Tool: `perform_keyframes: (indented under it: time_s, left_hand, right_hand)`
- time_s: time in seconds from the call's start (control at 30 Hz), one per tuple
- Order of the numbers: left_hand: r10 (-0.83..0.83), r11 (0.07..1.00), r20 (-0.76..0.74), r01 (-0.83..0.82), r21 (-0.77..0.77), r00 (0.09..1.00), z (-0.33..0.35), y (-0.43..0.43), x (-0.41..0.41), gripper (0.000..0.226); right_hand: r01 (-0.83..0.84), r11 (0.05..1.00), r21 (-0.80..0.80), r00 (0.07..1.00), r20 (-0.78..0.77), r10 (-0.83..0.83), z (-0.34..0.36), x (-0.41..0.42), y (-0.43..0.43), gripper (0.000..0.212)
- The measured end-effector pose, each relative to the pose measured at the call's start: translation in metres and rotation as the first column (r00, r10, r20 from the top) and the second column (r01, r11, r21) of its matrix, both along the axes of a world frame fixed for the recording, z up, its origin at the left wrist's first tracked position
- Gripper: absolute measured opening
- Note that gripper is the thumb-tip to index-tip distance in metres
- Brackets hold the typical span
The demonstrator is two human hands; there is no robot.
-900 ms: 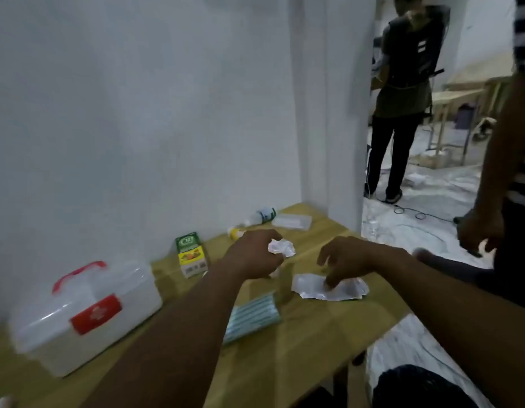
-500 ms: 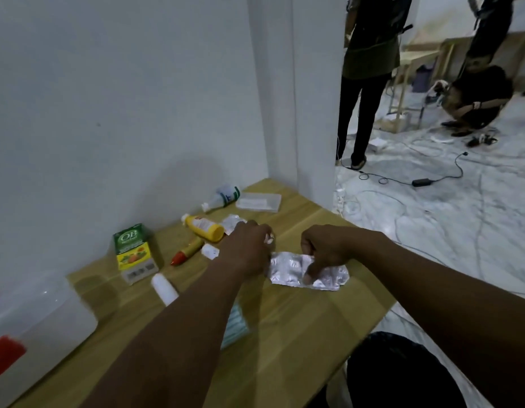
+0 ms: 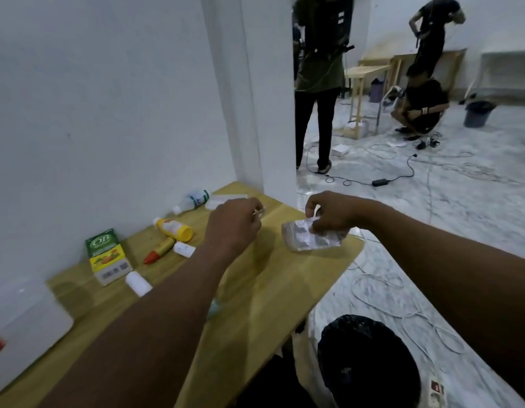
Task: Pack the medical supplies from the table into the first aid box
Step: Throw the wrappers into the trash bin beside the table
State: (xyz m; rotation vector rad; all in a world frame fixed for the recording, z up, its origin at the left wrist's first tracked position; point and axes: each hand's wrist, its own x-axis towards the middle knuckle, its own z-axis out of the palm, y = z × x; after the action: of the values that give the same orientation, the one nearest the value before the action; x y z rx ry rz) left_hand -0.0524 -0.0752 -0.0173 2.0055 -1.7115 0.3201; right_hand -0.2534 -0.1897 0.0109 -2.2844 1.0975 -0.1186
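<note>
Smooth wooden table [image 3: 284, 290], right hand [image 3: 329, 213] pinching crinkled foil blister strip [image 3: 306, 241], left hand [image 3: 231, 223] curled, hold unclear

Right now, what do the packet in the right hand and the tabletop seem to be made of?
Blister pack: silvery foil, probably backed with plastic; it looks shiny and crinkled, with bumps in rows. Table: light wood or wood-look laminate, smooth with a slight sheen; grain lines show, so either is possible.
</note>
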Motion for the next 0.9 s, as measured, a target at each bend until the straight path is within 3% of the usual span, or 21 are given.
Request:
perform_keyframes:
  time_s: [0.13, 0.33, 0.47, 0.6, 0.77, 0.9]
  left_hand:
    - [-0.101, 0.981, -0.209, 0.062, -0.185, 0.973, 0.034, -0.014, -0.061, 0.017]
    - [-0.192, 0.976, -0.415, 0.130, -0.173, 0.889, 0.027, -0.050, -0.165, 0.023]
    - [-0.162, 0.984, -0.487, 0.174, -0.021, 0.858, -0.028, -0.070, -0.221, 0.022]
    - [-0.121, 0.950, -0.510, 0.249, 0.191, 0.852, -0.113, -0.077, -0.253, 0.023]
    - [0.099, 0.843, -0.447, 0.163, 0.512, 0.889, -0.233, -0.073, -0.260, 0.013]
    - [0.212, 0.727, -0.402, 0.131, 0.674, 0.891, -0.308, -0.066, -0.247, 0.013]
  right_hand:
    - [0.152, 0.988, -0.034, 0.980, 0.137, -0.146, 0.032, -0.060, -0.005, 0.022]
    - [0.432, 0.901, -0.025, 0.865, 0.294, -0.407, 0.026, -0.163, -0.022, 0.014]
    - [0.571, 0.813, 0.117, 0.775, 0.251, -0.580, -0.043, -0.208, -0.033, 0.007]
    - [0.639, 0.723, 0.262, 0.726, 0.106, -0.680, -0.147, -0.224, -0.035, 0.008]
    - [0.653, 0.645, 0.397, 0.728, -0.094, -0.679, -0.287, -0.219, -0.016, 0.005]
    - [0.657, 0.612, 0.440, 0.734, -0.185, -0.654, -0.372, -0.203, 0.004, 0.006]
